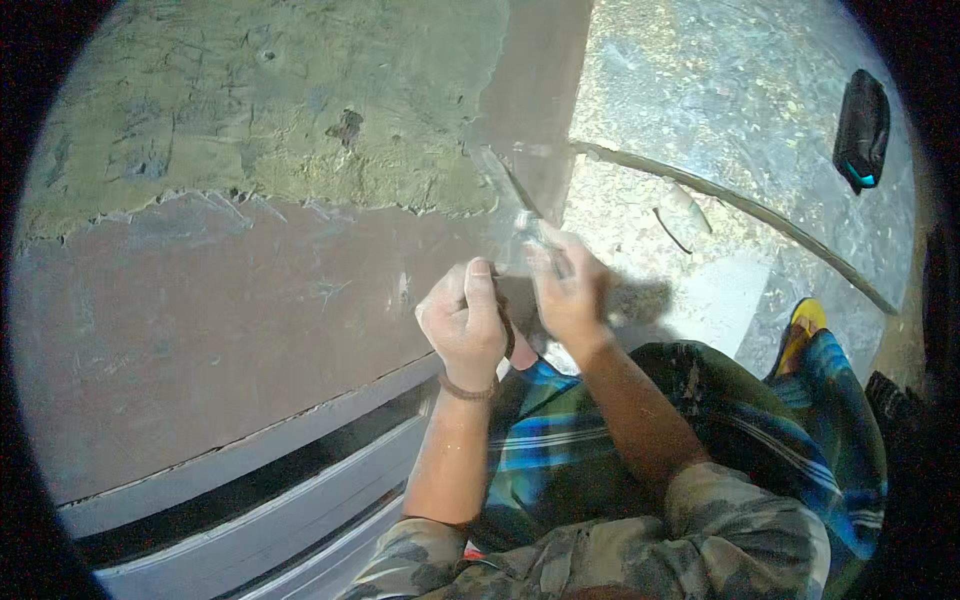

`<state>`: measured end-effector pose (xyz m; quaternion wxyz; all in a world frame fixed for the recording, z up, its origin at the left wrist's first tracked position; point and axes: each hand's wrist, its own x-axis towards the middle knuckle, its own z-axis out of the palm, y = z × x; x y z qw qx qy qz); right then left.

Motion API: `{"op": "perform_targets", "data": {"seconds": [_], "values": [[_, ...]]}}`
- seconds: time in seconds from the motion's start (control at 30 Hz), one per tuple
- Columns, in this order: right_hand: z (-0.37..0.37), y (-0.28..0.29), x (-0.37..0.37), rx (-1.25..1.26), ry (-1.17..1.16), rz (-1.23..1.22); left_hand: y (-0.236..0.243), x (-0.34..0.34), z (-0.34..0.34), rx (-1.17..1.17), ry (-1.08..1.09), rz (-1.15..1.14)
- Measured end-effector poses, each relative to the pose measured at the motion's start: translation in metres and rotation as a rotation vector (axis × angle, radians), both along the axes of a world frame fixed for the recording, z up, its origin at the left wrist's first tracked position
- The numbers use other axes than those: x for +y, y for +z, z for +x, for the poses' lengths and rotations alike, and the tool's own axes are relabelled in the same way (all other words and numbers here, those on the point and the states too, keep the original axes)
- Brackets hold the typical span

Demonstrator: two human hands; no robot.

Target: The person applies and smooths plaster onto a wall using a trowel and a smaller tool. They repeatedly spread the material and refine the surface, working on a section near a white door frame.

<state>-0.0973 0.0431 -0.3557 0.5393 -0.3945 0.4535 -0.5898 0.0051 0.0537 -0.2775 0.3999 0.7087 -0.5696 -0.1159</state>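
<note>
My right hand [572,290] is closed round a small tool with a long, narrow blade [512,182], smeared by motion. Its kind is hard to make out. The blade points up and left, over the edge of a rough green-grey coating [270,130]. Just left of it, my left hand [462,305] is a fist with the thumb on top and a brown band at the wrist. Whatever that fist may hold is hidden. Both hands look pale with dust. Beneath and beside them lies a smooth pinkish-brown surface [240,310].
Grey slats [270,520] with dark gaps run along the lower left. A long thin strip [740,200] crosses the speckled floor [690,70] at right, near a thin dark curved piece [672,232]. Beyond are a black pouch [862,130] and a yellow sandal [806,313] on a foot.
</note>
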Motion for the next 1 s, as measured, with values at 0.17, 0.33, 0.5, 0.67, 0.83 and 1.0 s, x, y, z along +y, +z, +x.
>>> {"op": "perform_targets", "data": {"seconds": [0.17,0.33,0.5,0.67,0.83,1.0], "values": [[-0.006,-0.004,-0.002,0.236,-0.028,-0.134,-0.002,-0.005,0.002,0.010,-0.009,0.030],[-0.004,-0.020,0.005,0.310,0.083,0.067,-0.004,-0.010,0.002,0.021,-0.017,0.008],[-0.004,-0.014,0.005,0.382,0.085,-0.009,-0.003,-0.010,0.000,0.088,0.001,0.025],[-0.009,0.007,0.000,0.366,0.032,-0.030,-0.003,-0.009,0.000,0.047,-0.044,-0.045],[-0.001,0.001,-0.006,0.139,0.107,-0.043,-0.006,-0.006,0.002,0.069,0.000,0.006],[-0.001,-0.012,0.002,0.265,-0.039,-0.026,-0.006,-0.011,0.003,0.056,-0.009,0.008]]}}
